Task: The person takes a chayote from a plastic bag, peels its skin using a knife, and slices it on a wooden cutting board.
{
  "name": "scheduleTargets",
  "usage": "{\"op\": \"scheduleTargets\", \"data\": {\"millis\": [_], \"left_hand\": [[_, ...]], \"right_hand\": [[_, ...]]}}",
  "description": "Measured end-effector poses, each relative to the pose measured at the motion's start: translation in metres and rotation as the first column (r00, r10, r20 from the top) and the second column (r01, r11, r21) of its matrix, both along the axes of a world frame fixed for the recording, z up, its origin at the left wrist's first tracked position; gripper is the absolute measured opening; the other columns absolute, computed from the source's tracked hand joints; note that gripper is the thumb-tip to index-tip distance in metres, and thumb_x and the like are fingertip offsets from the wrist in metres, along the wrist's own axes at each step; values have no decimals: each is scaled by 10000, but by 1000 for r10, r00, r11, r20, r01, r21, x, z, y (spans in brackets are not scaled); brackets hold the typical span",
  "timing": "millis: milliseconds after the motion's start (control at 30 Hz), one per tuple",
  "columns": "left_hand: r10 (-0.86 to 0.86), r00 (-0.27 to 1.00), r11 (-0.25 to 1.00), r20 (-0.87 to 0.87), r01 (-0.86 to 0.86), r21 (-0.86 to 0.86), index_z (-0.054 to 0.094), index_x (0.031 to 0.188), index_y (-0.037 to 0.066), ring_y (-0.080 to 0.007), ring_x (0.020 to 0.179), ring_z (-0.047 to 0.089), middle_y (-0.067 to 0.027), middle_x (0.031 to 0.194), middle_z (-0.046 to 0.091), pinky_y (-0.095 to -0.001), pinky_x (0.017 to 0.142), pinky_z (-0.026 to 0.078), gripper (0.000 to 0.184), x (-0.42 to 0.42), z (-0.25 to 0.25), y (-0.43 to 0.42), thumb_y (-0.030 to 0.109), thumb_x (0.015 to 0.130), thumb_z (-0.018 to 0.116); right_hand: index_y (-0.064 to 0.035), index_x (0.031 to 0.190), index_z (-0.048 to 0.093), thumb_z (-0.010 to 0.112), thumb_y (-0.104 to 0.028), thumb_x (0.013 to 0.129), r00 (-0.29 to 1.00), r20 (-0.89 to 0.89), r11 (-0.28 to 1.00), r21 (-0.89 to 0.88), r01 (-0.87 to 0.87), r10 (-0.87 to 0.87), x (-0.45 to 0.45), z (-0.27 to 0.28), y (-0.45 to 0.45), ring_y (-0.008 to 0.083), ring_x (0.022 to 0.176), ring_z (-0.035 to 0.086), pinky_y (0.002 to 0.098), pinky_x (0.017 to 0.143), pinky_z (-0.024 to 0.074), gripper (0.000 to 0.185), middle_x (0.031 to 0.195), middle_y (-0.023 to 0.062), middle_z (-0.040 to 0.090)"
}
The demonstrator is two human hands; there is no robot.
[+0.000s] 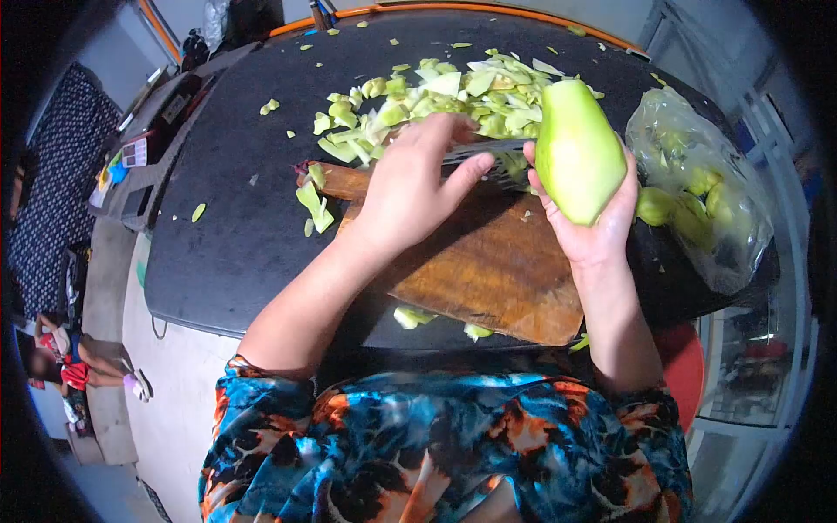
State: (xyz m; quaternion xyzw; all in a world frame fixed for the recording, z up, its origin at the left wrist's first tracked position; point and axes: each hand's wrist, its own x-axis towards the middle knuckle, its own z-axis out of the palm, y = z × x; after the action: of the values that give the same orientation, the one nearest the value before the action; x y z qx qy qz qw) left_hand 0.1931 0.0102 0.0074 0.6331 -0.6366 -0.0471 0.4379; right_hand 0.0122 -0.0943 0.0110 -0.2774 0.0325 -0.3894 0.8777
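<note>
My left hand (414, 179) is over the wooden cutting board (488, 270), its thumb apart from its bent fingers, with no clear grip on anything. A brown wooden handle (342, 181) passes beneath it. Between my hands is a blurred, metallic blade (497, 157); whether it joins that handle is hidden. My right hand (602, 218), palm up, holds a large pale green peeled fruit (580, 152) upright above the board's right side. Behind my hands, green peelings and pieces (488, 96) lie heaped on the dark table (235, 209).
A clear plastic bag (724, 218) with green fruits is on the right, a green fruit (654, 206) beside its left edge. Loose scraps (411, 317) lie by the board's near edge. A red round seat (680, 370) is at lower right. Far left, a person (78, 362) is visible.
</note>
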Motion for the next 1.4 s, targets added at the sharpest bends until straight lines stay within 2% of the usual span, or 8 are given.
{"op": "scheduleTargets", "data": {"millis": [67, 267, 500, 667, 933, 1000, 1233, 1400], "left_hand": [[-197, 847, 979, -493, 192, -62, 501, 1222, 38, -206, 955, 600, -129, 1079, 610, -327, 785, 499, 527, -8, -3, -2, 463, 918, 573], [-178, 360, 920, -916, 391, -25, 424, 1327, 67, -162, 1048, 569, -73, 1168, 567, -339, 839, 506, 523, -21, 17, 17, 429, 960, 511], [-145, 127, 982, -981, 142, -127, 492, 1257, 91, -199, 1028, 610, -94, 1134, 609, -405, 848, 502, 552, 6, 16, 22, 500, 895, 570], [-226, -203, 927, -953, 256, -275, 494, 1243, 44, -251, 1054, 599, -118, 1154, 599, -443, 940, 484, 511, 31, 8, 40, 428, 913, 562], [-409, 304, 907, -860, 236, -348, 394, 1283, 42, -194, 1013, 589, -80, 1094, 573, -340, 896, 495, 651, 13, 14, 39, 101, 754, 770], [-390, 377, 917, -840, 246, -315, 415, 1279, 46, -174, 997, 595, -77, 1083, 591, -320, 886, 491, 646, 10, 15, 41, 109, 748, 778], [-322, 233, 928, -917, 269, -258, 415, 1290, 42, -181, 1011, 598, -76, 1104, 584, -325, 874, 496, 655, -5, 9, 40, 122, 744, 768], [-198, -15, 916, -980, 354, -190, 414, 1335, 22, -280, 1130, 564, -152, 1242, 556, -446, 959, 459, 577, 4, -9, 31, 263, 845, 600]], "right_hand": [[-49, 1165, 580, 402, -451, 944, 996, -13, 996, 12, 84, -84, 14, 9, 15, 299, 922, 649, 435, 786, 548, 492, 1062, 142, 646], [5, 1068, 645, 555, -295, 942, 746, -327, 759, -550, 349, -580, 58, 6, 28, 146, 959, 578, 281, 869, 440, 337, 1079, 94, 631], [-46, 1229, 508, 495, -258, 975, 588, -725, 796, -567, -213, -359, 36, -3, 37, 100, 653, 542, 254, 570, 448, 331, 792, 38, 564], [-76, 1187, 564, 492, -331, 956, 437, -765, 438, -635, -636, -474, 55, -9, 43, 127, 527, 529, 282, 492, 430, 352, 649, 49, 543], [-89, 1070, 659, 515, -495, 901, -5, -776, 442, -354, -824, -631, 50, 33, 43, 247, 718, 690, 364, 692, 540, 463, 810, 159, 686], [-90, 1122, 642, 547, -416, 901, 111, -642, 371, -566, -736, -759, 29, 29, 34, 357, 981, 633, 401, 845, 495, 405, 999, 180, 677], [-68, 1165, 579, 541, -59, 892, 537, -556, 575, -804, -152, -635, -17, 17, -25, 68, 693, 541, 210, 605, 445, 275, 860, 4, 574], [-39, 1136, 581, 589, -84, 871, 435, 9, 202, -877, 435, -900, 3, 30, -9, 78, 728, 551, 210, 676, 437, 269, 825, 17, 588]]}}
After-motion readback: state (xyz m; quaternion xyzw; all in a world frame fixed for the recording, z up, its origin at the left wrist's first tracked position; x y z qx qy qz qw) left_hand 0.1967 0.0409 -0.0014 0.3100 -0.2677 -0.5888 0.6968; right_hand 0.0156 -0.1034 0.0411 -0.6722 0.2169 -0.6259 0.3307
